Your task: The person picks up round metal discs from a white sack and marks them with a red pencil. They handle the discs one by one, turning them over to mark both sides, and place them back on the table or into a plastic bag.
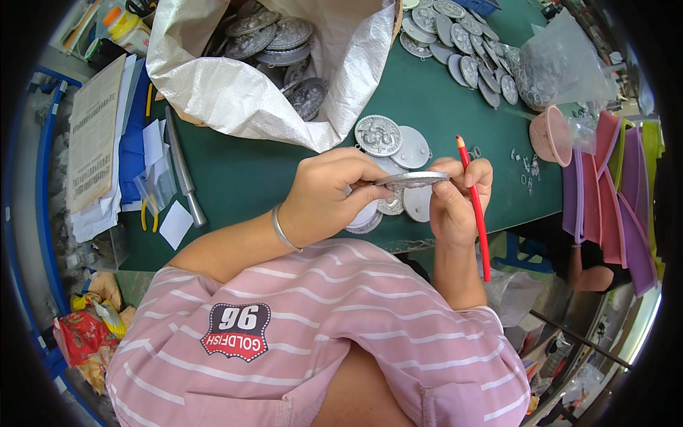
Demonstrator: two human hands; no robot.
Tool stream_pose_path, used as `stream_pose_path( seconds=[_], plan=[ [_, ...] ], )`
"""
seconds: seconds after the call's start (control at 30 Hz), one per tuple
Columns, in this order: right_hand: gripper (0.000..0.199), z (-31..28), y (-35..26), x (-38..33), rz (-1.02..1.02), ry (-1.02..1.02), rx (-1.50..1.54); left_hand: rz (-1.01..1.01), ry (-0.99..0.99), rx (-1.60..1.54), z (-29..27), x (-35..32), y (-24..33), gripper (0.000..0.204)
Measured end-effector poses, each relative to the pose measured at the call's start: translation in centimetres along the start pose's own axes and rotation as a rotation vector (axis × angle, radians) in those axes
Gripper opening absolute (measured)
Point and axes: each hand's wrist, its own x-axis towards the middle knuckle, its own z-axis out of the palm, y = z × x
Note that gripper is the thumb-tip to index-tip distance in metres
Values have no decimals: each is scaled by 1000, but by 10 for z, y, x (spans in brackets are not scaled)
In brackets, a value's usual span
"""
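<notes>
Silver disc (415, 179), one: above the surface (242, 174), pinched by left hand (338, 185) and right hand (459, 196) (the latter also gripping a red pencil (474, 203)). Loose discs (378, 135) crowd beneath. Far: white sack (213, 89). Far right: disc pile (461, 39). Left: metal rod (182, 164).
</notes>
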Motion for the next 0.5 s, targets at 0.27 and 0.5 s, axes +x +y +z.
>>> stream_pose_path(
  seconds=[0.27,0.5],
  plan=[
    [11,7,-11,6,528,338,-58,204,79,179,-5,0,3,18],
    [22,8,-13,4,312,281,-72,163,99,57,-2,4,7,30]
  ],
)
